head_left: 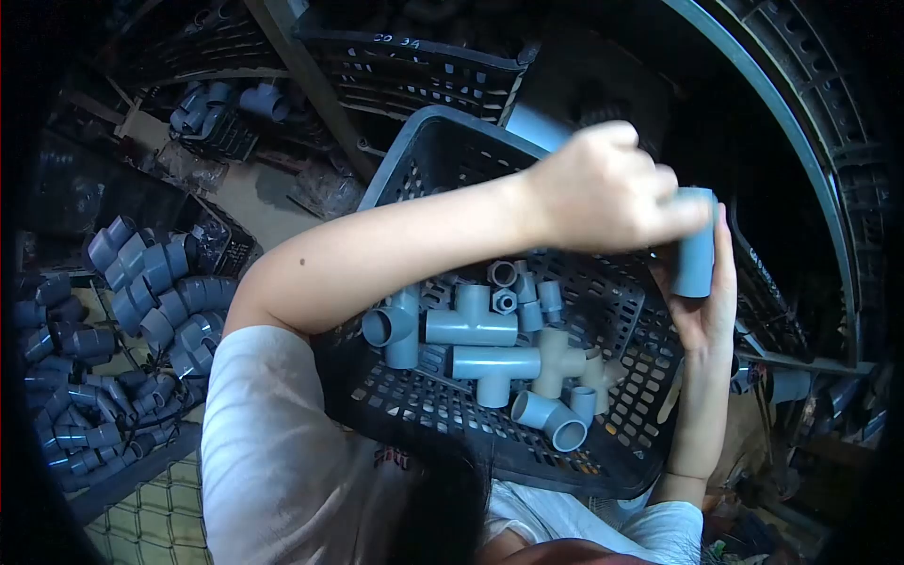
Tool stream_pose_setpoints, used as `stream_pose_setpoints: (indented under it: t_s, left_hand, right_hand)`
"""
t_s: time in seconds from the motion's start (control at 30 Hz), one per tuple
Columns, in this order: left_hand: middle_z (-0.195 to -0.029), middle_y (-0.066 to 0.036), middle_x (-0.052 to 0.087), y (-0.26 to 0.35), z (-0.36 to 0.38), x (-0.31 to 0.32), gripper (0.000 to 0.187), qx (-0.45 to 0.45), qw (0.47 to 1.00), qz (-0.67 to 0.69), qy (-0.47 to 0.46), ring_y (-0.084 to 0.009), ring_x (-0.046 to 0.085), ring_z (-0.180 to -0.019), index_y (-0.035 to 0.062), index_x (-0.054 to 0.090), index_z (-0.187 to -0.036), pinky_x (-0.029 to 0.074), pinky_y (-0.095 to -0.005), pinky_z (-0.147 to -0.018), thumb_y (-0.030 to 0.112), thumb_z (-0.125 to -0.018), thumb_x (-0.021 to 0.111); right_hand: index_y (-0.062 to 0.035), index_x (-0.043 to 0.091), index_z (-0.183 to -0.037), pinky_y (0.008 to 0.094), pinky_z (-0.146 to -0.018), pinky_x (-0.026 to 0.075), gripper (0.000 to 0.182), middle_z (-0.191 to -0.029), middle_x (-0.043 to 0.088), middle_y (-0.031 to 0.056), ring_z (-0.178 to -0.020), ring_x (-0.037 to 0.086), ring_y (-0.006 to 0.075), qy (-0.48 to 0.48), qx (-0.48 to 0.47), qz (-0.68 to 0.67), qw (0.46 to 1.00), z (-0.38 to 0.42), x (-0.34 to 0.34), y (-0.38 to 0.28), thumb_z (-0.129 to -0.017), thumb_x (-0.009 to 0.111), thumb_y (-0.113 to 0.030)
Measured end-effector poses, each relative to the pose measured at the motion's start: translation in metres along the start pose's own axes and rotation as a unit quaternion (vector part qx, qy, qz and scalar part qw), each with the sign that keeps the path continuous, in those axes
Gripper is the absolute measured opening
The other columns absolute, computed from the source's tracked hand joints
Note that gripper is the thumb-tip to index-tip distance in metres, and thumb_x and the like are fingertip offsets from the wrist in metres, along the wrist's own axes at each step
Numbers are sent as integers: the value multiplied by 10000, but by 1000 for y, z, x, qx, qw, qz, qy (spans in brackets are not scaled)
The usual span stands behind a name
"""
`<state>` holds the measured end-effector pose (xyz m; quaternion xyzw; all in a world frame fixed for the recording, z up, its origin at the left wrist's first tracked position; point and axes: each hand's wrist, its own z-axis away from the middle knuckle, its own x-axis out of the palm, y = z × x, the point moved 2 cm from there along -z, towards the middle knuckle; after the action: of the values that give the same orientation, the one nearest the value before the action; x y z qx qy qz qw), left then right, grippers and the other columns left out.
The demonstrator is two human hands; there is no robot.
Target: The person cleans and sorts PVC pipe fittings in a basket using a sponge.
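Note:
My right hand [708, 318] holds a grey plastic pipe fitting [695, 254] upright at the right, above the basket's edge. Its fingers wrap round the back, so only a straight tube shows. My left arm crosses the view. My left hand [607, 188] is closed like a fist, with a blurred finger or thumb against the fitting's upper end; anything inside the fist is hidden. Below, a black plastic basket [372, 414] contains grey tees [471, 327], an elbow-like fitting [551, 419], a paler cross-shaped fitting [557, 365] and several small couplings.
Piles of grey pipe fittings [160, 282] lie at the left. A smaller crate [221, 137] with fittings stands farther back. Dark crates [405, 71] are stacked at the top, and a curved bluish rim [796, 118] runs down the right. Wire mesh [141, 518] is at lower left.

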<state>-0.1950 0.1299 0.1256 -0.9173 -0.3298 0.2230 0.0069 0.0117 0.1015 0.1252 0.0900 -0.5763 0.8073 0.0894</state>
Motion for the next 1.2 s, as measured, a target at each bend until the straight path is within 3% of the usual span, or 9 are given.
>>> stream_pose_setpoints:
  t_s: [0.23,0.3,0.43,0.57,0.63,0.7,0.9,1.1,1.2]
  left_hand:
    - [-670,84,548,20,4,-8,191,93,990,102,33,-79,607,-594,236,681,-1070,405,-257,-540,261,-881,677]
    - [-650,82,556,3,2,-3,193,38,999,34,18,-83,616,-586,240,684,-1075,409,-256,-538,259,-883,694]
    - [-800,-10,749,-45,-4,-5,244,-118,992,18,-46,-172,710,-623,186,713,-1070,483,-299,-551,391,-939,718]
    - [-659,-92,717,-88,-25,-16,283,-206,965,63,147,-244,733,-579,148,716,-1050,580,-318,-495,415,-964,677]
    - [-782,-192,721,-75,-42,-41,297,-351,922,144,82,-433,713,-734,134,626,-1116,585,-517,-649,412,-1013,605]
    - [-662,-94,720,-79,-24,-25,279,-291,953,36,73,-244,739,-596,145,716,-1053,585,-327,-505,406,-964,674]
    - [-682,-85,730,-70,-9,-15,221,-241,969,4,58,-227,733,-596,135,704,-1037,565,-303,-511,341,-986,642]
    - [-698,-92,735,-74,0,-15,221,-268,963,17,34,-227,736,-604,126,702,-1032,566,-307,-511,333,-987,638]
    - [-701,-99,735,-76,4,-15,233,-281,960,8,14,-233,741,-612,122,704,-1038,571,-310,-514,339,-983,640]
  right_hand:
    - [-68,395,-1548,289,-683,666,599,-1177,650,128,-858,732,173,38,34,-42,998,14,28,-6,-1086,492,-436]
    - [-3,602,-1287,319,-692,624,607,-1050,700,108,-844,718,172,-16,26,46,998,4,0,2,-1061,479,-552]
    - [10,587,-1294,254,-580,584,645,-1006,704,130,-725,686,158,-145,72,-14,987,1,7,-2,-1048,491,-579]
    - [23,585,-1275,277,-687,585,581,-1042,707,125,-788,675,132,-59,-67,190,978,-5,18,-24,-1033,573,-505]
    - [16,581,-1293,268,-776,567,500,-1033,686,55,-852,666,98,-63,-131,199,969,-41,0,-41,-989,698,-363]
    - [18,577,-1303,277,-836,551,550,-1088,685,75,-922,673,119,-23,-187,261,947,-85,-9,-55,-931,771,-338]
    - [-42,588,-1271,296,-710,552,660,-1055,675,108,-856,673,156,29,-235,635,735,-218,-16,-56,-780,878,-374]
    - [-103,688,-1264,366,-879,558,641,-1116,731,120,-982,708,227,5,-13,724,690,-285,-31,-35,-739,849,-433]
    - [-96,731,-1202,385,-896,563,614,-1059,753,127,-975,724,252,4,-223,723,654,-329,-65,-14,-726,862,-461]
